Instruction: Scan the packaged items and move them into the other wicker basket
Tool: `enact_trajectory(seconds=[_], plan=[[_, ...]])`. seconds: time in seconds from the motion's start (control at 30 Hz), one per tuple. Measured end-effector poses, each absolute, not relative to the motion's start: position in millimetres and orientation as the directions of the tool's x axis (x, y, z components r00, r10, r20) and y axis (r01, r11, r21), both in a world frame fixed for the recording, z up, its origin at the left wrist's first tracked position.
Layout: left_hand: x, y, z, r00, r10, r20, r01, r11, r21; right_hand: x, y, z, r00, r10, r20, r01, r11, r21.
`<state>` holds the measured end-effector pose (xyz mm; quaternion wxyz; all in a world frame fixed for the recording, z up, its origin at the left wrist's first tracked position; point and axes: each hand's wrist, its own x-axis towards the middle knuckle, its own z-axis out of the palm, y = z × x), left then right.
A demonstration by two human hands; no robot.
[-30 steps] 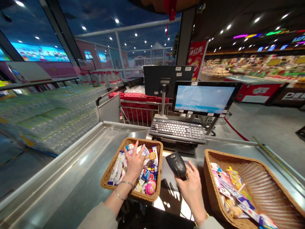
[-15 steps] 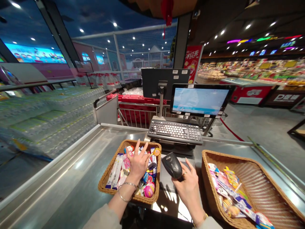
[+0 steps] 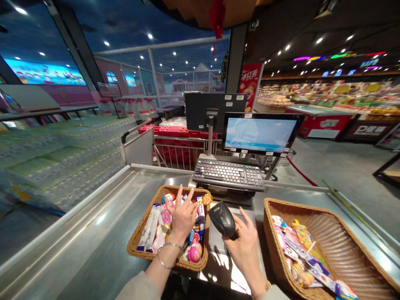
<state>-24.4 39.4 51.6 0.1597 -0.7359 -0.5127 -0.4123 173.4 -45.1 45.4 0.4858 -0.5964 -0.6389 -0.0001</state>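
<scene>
My left hand [image 3: 183, 216] is over the left wicker basket [image 3: 133, 246], pinching a small gold-wrapped candy [image 3: 206, 199] at thumb and forefinger. Its other fingers are spread. The candy sits over the basket's right back rim. Below the hand lie mixed sweets: long white-and-blue stick packs [image 3: 149, 227], a pink round candy [image 3: 195, 251] and small wrapped pieces, partly hidden by the hand. In my right hand [image 3: 245, 246] is a black barcode scanner [image 3: 222, 218], its head turned left toward the candy. Some of the right fingers are hidden behind the scanner.
A second wicker basket [image 3: 343, 233] with sweets stands at the right on the metal counter [image 3: 103, 233]. Behind the hands are a keyboard [image 3: 229, 171] and a lit monitor [image 3: 261, 132], with a second screen's dark back [image 3: 200, 110] beside it. A shopping cart [image 3: 175, 152] stands beyond.
The gold-wrapped candy has shifted slightly right, to the basket's rim. The scanner has moved a little left, nearer to it. The whole view has shifted slightly.
</scene>
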Motion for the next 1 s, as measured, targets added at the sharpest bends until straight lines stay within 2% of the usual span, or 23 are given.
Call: enact_trajectory(seconds=[0.27, 1.0], plan=[[-21.5, 43.6, 50.7, 0.131, 0.599, 0.79, 0.88, -0.437, 0.186, 176.6, -43.0, 44.3, 0.149, 0.771, 0.619, 0.786, 0.287, -0.548], [-13.3, 51.0, 50.8, 0.138, 0.596, 0.791, 0.869, -0.456, 0.192, 183.6, -44.6, 50.4, 0.151, 0.816, 0.558, 0.777, 0.251, -0.577]])
